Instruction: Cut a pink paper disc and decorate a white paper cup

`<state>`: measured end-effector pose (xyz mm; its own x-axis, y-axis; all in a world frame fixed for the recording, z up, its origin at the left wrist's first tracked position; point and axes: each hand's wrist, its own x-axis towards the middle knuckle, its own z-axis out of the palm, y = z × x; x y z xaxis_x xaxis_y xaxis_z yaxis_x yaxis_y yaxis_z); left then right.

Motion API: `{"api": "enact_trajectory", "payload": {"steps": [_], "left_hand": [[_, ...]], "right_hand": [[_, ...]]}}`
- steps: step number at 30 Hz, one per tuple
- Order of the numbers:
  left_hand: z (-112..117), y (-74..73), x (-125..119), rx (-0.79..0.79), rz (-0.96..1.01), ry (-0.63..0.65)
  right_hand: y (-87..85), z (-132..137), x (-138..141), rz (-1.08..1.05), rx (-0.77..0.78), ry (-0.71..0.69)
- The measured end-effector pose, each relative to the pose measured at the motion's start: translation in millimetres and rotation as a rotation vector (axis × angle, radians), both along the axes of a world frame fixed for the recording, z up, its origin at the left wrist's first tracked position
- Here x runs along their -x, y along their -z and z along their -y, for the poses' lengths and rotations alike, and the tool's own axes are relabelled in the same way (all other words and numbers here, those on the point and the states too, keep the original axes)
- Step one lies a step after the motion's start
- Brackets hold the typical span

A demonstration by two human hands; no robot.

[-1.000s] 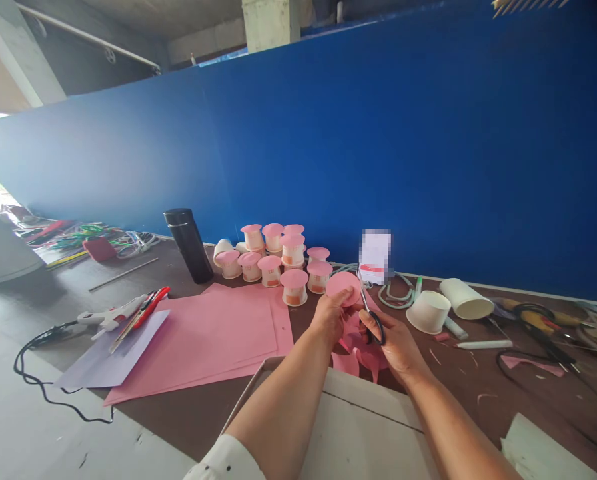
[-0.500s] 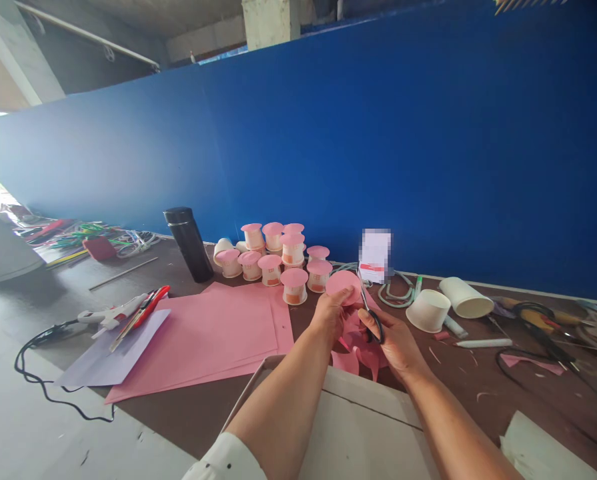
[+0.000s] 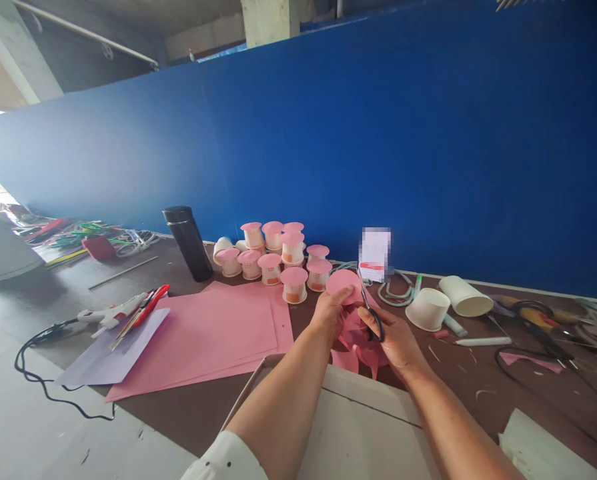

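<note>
A round pink paper disc is pinched in my left hand, thumb on top. My right hand grips black-handled scissors, fingers in the loops; their blades point up along the disc's right edge. Whether the blades touch the paper I cannot tell. Curled pink paper scraps lie below both hands. To the left and behind stand several small paper cups topped with pink discs, some stacked. Two plain white cups, one upside down and one on its side, sit right of my right hand.
Pink paper sheets lie left, with a lilac sheet, a red utility knife and a glue gun on top. A black bottle stands behind. Cables tangle at right. A blue partition runs along the back.
Almost nothing differs. Both hands, the disc and the scissors hold nearly the same position; the whole view has shifted very slightly.
</note>
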<state>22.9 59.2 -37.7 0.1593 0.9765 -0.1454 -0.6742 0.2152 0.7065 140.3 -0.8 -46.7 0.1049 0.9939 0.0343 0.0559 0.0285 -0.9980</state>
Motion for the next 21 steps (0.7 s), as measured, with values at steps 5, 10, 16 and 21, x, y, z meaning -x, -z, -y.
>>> {"api": "enact_trajectory", "payload": {"steps": [5,10,16,21], "left_hand": [[0.2,-0.2,0.0,-0.006,0.007,-0.017],[2.3,-3.9,0.2,0.001,-0.011,-0.021],[1.9,-4.0,-0.4,0.010,-0.010,-0.029],[1.0,-2.0,0.1,0.007,-0.012,-0.029]], "right_hand": [[-4.1,0.5,1.8,-0.010,-0.003,0.002],[-7.3,1.5,2.8,0.027,-0.008,0.018],[-6.9,1.3,2.6,0.037,0.011,0.034],[-7.4,1.8,3.1,0.014,0.013,0.047]]}}
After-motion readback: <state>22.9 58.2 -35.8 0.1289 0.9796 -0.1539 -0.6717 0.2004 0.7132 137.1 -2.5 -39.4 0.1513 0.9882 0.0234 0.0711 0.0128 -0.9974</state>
